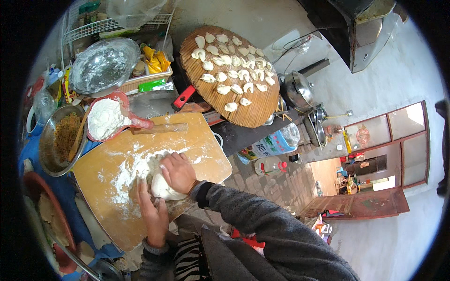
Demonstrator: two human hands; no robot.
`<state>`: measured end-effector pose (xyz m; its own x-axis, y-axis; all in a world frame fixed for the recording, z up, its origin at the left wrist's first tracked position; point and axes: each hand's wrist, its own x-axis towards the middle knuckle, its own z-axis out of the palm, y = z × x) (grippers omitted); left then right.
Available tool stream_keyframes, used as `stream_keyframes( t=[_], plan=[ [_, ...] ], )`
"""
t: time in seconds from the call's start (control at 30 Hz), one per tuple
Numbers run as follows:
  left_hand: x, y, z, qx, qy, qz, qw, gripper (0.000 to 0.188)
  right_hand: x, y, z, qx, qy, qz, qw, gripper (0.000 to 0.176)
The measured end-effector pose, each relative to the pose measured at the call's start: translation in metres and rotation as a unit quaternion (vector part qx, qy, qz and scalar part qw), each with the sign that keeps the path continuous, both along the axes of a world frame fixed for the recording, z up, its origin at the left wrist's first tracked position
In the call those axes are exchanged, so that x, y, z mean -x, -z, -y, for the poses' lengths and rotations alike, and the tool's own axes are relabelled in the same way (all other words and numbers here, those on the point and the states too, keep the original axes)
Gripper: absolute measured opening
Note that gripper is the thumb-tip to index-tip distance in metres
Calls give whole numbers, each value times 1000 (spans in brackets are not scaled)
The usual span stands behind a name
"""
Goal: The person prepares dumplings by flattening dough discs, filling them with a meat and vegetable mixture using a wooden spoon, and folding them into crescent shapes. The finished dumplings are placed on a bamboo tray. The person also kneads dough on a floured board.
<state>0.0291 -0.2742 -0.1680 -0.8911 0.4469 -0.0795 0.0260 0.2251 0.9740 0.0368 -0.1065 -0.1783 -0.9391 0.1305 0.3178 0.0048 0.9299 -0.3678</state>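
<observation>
A lump of white dough [163, 186] lies on a floured wooden board [207, 161]. My right hand [179, 172] presses onto it from above, fingers curled over its far side. Along the dough's near left edge is my left hand [153, 214], with its thumb apart from the fingers and nothing in its grasp. Loose flour [128, 175] spreads over the board beside the dough. A wooden rolling pin [161, 128] rests at the board's far edge, next to a red plastic scoop [140, 122] full of white flour [105, 117].
Many shaped dumplings [223, 89] sit on a round slatted tray [197, 52] at the back. To the left stand a metal bowl of filling [65, 135] with a wooden spoon [78, 140], and a flour-dusted metal basin [105, 65]. A plastic bottle [267, 167] is beyond the board's right side.
</observation>
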Motion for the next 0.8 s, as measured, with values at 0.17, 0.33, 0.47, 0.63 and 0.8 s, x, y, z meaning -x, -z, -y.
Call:
stream_keyframes(
  t=[0.17,0.33,0.47,0.63,0.8],
  plan=[
    [18,-23,-11,24,73,32,997,47,19,-14,1,242,161,88,953,38],
    [13,-14,-8,77,93,-224,967,47,-9,-42,32,498,199,105,838,56],
    [1,10,15,14,92,-188,978,53,-16,-24,39,96,81,6,992,33],
    [2,15,23,37,-30,-18,999,40,13,5,8,-16,1,-66,998,22],
    [18,-5,3,6,9,16,1000,43,21,-36,19,362,122,63,922,39]
  ],
)
